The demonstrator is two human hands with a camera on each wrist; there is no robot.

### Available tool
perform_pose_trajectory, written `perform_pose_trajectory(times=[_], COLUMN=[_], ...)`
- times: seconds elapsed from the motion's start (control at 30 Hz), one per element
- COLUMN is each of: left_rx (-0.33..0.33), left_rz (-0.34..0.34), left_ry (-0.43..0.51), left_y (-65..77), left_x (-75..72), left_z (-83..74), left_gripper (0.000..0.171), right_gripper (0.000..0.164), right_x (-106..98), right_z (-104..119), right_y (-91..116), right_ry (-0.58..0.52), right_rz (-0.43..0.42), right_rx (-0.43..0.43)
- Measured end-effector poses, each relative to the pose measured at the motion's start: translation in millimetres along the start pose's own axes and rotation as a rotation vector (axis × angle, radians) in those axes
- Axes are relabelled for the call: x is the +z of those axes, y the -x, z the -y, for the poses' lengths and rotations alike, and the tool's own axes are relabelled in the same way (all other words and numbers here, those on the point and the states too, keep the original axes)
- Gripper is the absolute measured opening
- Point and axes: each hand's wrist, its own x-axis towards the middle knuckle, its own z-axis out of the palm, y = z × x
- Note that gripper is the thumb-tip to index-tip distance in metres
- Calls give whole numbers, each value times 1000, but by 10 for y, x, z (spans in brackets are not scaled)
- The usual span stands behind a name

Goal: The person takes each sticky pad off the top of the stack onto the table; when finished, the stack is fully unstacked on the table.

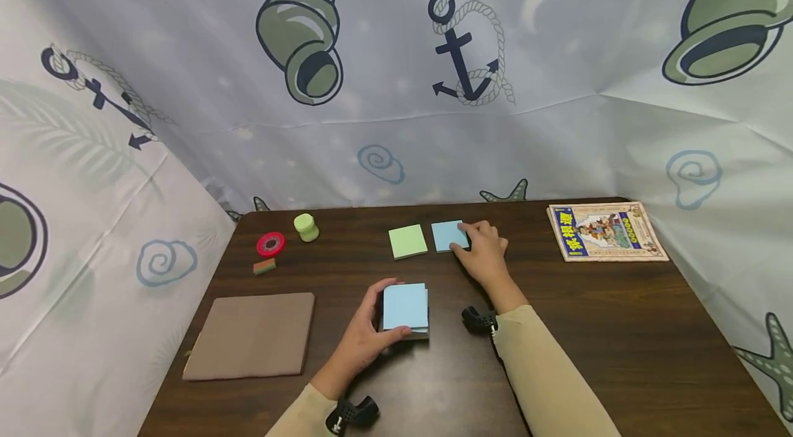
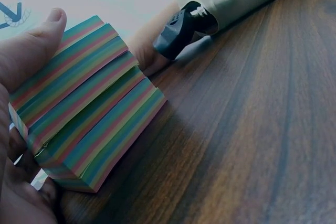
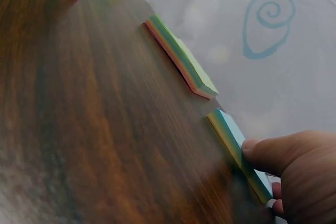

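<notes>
My left hand [image 1: 364,330] grips a thick stack of sticky note pads [image 1: 405,307], thumb along the near side and fingers around the far side. Light blue sheets top the stack, and in the left wrist view its sides [image 2: 97,114] show many coloured stripes. Further back, my right hand [image 1: 486,252] pinches a thin blue-topped sticky note pad [image 1: 447,236] at its right side, low at the table. The right thumb [image 3: 254,148] lies on that pad's near edge. Just left of it lies a green-topped sticky note pad [image 1: 407,242], striped along its side.
A brown flat board [image 1: 250,336] lies at the left. Behind it are a small orange and green block [image 1: 264,266], a red ring-shaped roll [image 1: 270,244] and a light green cylinder [image 1: 306,227]. Printed booklets [image 1: 607,232] lie at the back right, before a patterned curtain [image 1: 396,45].
</notes>
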Motion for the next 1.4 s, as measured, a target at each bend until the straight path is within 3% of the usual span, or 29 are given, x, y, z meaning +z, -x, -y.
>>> perform_pose_trajectory(times=[0.13, 0.47, 0.6, 0.7, 0.87, 1.1, 1.4], left_rx=[6, 21, 24, 2, -45, -49, -28], left_rz=[-2, 15, 9, 3, 2, 3, 8], left_ry=[13, 64, 72, 75, 61, 60, 51], left_y=[16, -8, -6, 2, 11, 6, 5], left_x=[-15, -2, 3, -1, -11, -10, -12], left_z=[20, 37, 37, 29, 10, 17, 31], left_gripper=[94, 98, 100, 100, 100, 97, 95], right_gripper=[56, 49, 45, 41, 36, 27, 36], right_x=[21, -34, -119, -224, -463, -726, -970], right_z=[2, 30, 134, 260, 541, 919, 1311], right_y=[-10, 25, 51, 87, 211, 554, 1020], right_ry=[-21, -212, -239, -233, -209, -179, 2], right_rz=[11, -95, -168, -177, -114, 28, 160], right_rx=[0, 29, -18, -74, -164, -248, -347])
